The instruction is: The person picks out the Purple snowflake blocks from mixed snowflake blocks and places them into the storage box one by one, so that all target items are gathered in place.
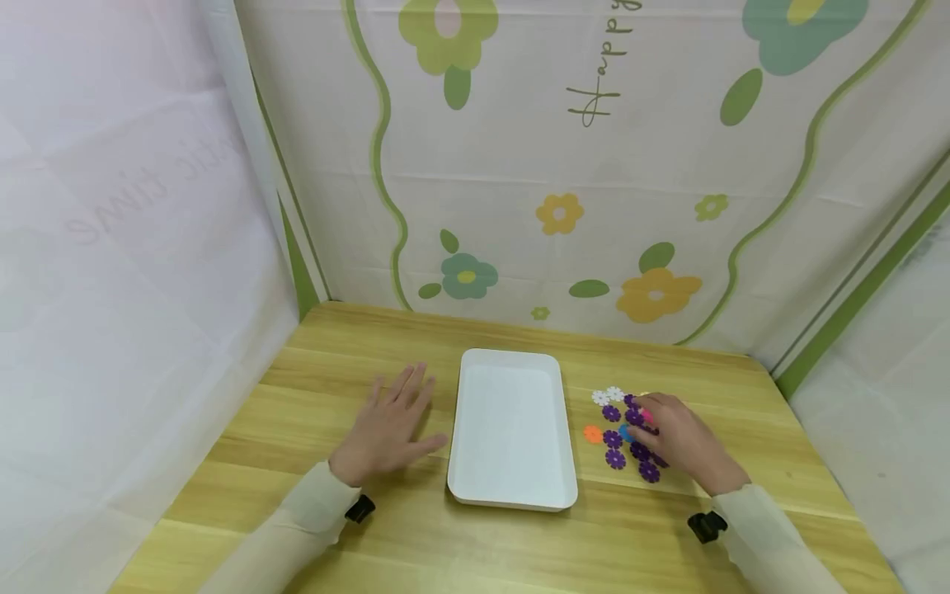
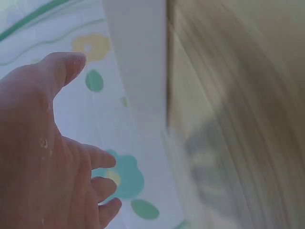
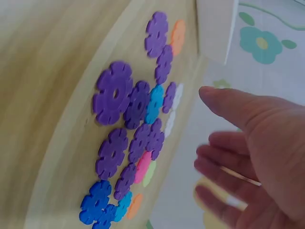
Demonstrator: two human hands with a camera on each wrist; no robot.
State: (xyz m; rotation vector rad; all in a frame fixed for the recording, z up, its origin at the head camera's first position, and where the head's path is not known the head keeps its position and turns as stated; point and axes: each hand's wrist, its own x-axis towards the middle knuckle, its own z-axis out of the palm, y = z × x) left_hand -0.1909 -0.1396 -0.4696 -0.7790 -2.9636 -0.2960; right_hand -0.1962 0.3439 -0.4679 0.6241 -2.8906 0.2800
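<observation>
My left hand (image 1: 387, 427) hovers by the left side of a white rectangular tray (image 1: 512, 425), its fingers spread and holding nothing. In the left wrist view the palm and loosely bent fingers (image 2: 102, 188) show apart from the table. My right hand (image 1: 681, 439) is over a group of flower-shaped plastic discs to the right of the tray. Its fingers are relaxed, with nothing between them in the right wrist view. Most discs are purple, like this purple disc (image 3: 113, 93); a dark blue disc (image 3: 95, 202), a pink disc (image 3: 142, 167) and an orange disc (image 1: 593, 434) lie among them.
The discs lie flat on a wood-grain table (image 1: 356, 544), two white discs (image 1: 613, 393) at the back of the group. A flower-print curtain (image 1: 512, 165) stands behind the table, with white cloth (image 1: 134, 289) on the left and more on the right.
</observation>
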